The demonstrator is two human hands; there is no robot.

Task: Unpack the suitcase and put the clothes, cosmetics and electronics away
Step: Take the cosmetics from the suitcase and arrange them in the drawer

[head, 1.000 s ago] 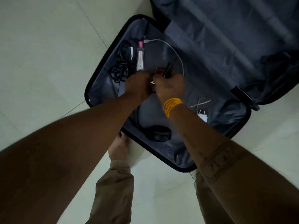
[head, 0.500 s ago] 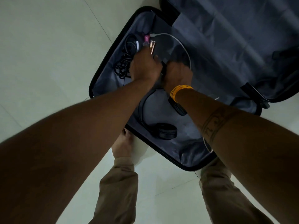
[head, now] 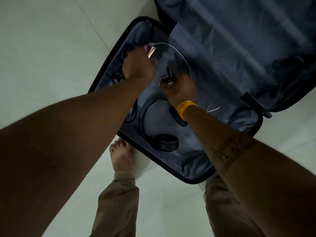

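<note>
Floor tiles (head: pixel 51 48) carry an open suitcase (head: pixel 239 137) with grey lining, its lid (head: pixel 239 40) raised at the far side, and both arms reach into its lower half. Black headphones (head: pixel 164 141) lie in the near part, a black cable bundle (head: pixel 122 65) sits at the far left wall and a white cable (head: pixel 179 52) arcs between the 2 hands. Left hand (head: pixel 138 65) is curled round a pink-capped cosmetic tube (head: pixel 150 50), and right hand (head: pixel 179 89) grips small dark cosmetic items (head: pixel 169 76), too blurred to tell apart.
</note>
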